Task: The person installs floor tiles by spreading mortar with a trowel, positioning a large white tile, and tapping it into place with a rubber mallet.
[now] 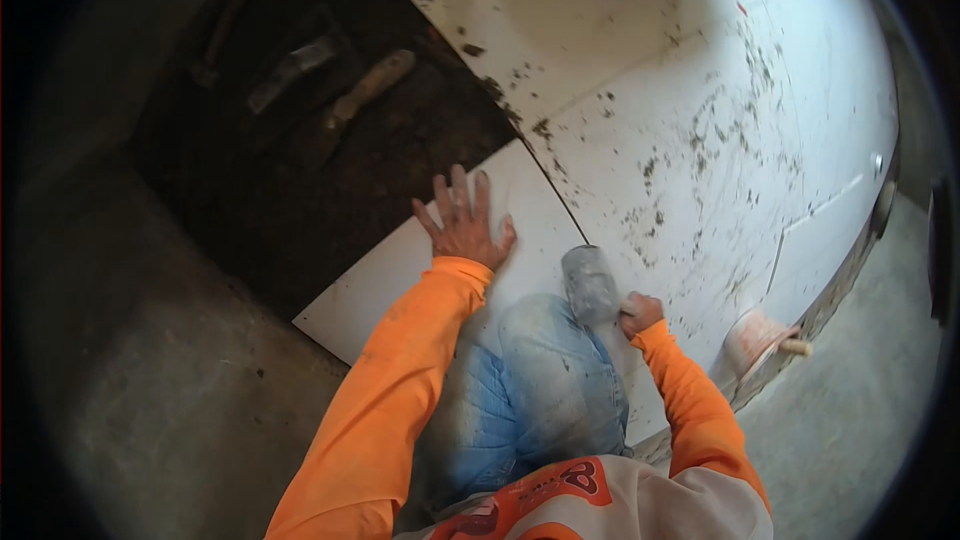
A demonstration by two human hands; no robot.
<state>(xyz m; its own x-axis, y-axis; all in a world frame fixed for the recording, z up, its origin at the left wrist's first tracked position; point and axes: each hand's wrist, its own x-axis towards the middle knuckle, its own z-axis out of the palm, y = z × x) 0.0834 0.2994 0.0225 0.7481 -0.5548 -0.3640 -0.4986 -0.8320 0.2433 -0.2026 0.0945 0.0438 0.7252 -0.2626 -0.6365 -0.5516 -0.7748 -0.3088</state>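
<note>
My left hand [462,225] lies on a white tile [365,295] with its fingers spread, near the tile's edge beside a dark bed of material [250,200]. My right hand [640,312] is closed round the handle of a grey-headed mallet [590,280], held over the tile by my knee. Beyond my left hand, a wooden-handled tool [370,90], a flat metal tool [292,75] and a dim long-handled tool [228,25] rest on the dark bed; their exact kinds are unclear. My jeans-clad knee [550,380] is bent on the tile below the mallet.
Laid white tiles [720,140], speckled with dirt, extend ahead and right. A pinkish tub [745,340] with a wooden handle sticking out sits near their right edge. Grey concrete floor [160,360] lies left and beyond the right edge. A dark object [938,250] stands at far right.
</note>
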